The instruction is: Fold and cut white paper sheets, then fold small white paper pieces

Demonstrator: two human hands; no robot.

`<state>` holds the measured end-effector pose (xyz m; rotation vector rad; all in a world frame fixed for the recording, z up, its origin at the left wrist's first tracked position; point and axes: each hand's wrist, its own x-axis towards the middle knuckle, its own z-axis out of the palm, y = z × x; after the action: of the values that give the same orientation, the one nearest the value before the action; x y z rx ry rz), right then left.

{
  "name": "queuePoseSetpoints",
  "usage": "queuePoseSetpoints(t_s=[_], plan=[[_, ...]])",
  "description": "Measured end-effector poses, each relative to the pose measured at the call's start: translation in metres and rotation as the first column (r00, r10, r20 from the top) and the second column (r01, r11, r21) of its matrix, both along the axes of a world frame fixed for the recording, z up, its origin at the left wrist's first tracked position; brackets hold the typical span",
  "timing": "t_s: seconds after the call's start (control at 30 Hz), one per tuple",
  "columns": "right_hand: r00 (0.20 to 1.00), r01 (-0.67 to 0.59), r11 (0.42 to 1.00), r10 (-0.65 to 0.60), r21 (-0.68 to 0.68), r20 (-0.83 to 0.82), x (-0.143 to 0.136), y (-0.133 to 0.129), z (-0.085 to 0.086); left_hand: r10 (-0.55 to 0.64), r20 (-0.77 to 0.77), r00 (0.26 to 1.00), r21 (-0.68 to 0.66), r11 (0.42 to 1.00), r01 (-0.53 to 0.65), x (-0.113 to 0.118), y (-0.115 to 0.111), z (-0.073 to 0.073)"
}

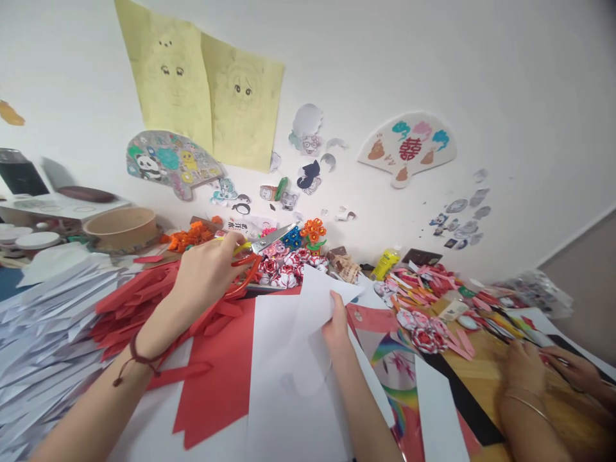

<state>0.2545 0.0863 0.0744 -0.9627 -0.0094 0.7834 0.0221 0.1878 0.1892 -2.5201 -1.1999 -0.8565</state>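
Observation:
My left hand [208, 269] is closed around the red and yellow handles of a pair of scissors [274, 239]. Their metal blades point up and to the right, clear of the paper. A white sheet of paper [315, 301] is pinched by its right side in my right hand [337, 326], thumb upward. It hangs over a larger white sheet [279, 410] lying in front of me. Red paper [221, 378] lies to the left of that sheet. Below my left hand, folded red paper strips [139, 295] form a heap.
White paper strips [58, 340] are piled at the left, near a round tan container [122, 228]. Red-and-white paper flowers [289, 269] sit by the wall. At the right, another person's hands [529, 366] work beside scattered paper pieces and a yellow bottle [385, 264].

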Motion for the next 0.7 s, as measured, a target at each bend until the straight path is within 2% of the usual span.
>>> queuePoseSetpoints(t_s=[0.17,0.33,0.47,0.7], plan=[[0.998,-0.039,0.999,0.039,-0.007,0.04,0.008,0.005,-0.02,0.053,0.007,0.999,-0.011,0.999,-0.053,-0.001,0.0,0.004],[0.997,-0.049,0.999,0.049,-0.006,0.054,0.016,0.006,-0.037,0.07,-0.01,0.997,0.039,0.997,-0.07,-0.001,0.003,0.003],[0.999,-0.015,1.0,0.015,0.003,0.038,0.021,0.008,-0.043,0.079,-0.051,0.996,0.036,0.996,-0.077,-0.001,0.005,0.003],[1.0,-0.018,1.0,0.018,0.007,0.015,0.021,0.01,-0.045,0.052,0.031,0.998,0.03,0.998,-0.053,-0.012,0.008,0.006]])
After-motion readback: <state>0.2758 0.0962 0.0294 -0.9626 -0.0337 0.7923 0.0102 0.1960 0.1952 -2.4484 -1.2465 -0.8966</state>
